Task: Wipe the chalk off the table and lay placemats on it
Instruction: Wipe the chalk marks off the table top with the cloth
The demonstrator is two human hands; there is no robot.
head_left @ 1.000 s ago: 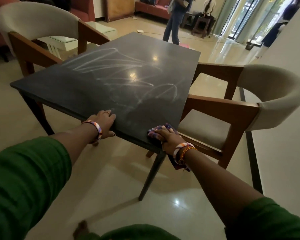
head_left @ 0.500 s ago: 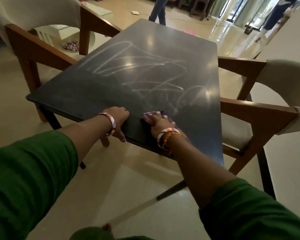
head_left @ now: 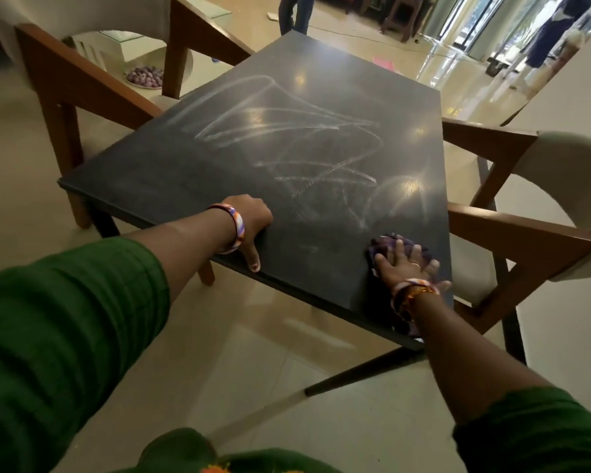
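Note:
A dark square table (head_left: pixel 191 165) carries white chalk scribbles (head_left: pixel 287 138) over its middle and far half. My left hand (head_left: pixel 249 220) holds the table's near edge, fingers bent on top and thumb hooked down over the side. My right hand (head_left: pixel 401 264) lies flat with fingers spread, pressing a purple patterned cloth (head_left: pixel 386 242) onto the tabletop near the front right corner. The strip of table between my hands looks smeared and mostly free of lines. No placemats are in view.
Wooden armchairs with pale cushions flank the table, one at the left (head_left: pixel 82 87) and one at the right (head_left: pixel 526 240). A bowl of purple balls (head_left: pixel 144 76) sits on the floor behind the left chair. A person's legs (head_left: pixel 294 11) stand beyond the table. A white wall (head_left: pixel 577 114) runs along the right.
My right hand slid the cloth left toward my left hand, then back right to the front right corner. My left hand stayed on the near edge. The view moved closer.

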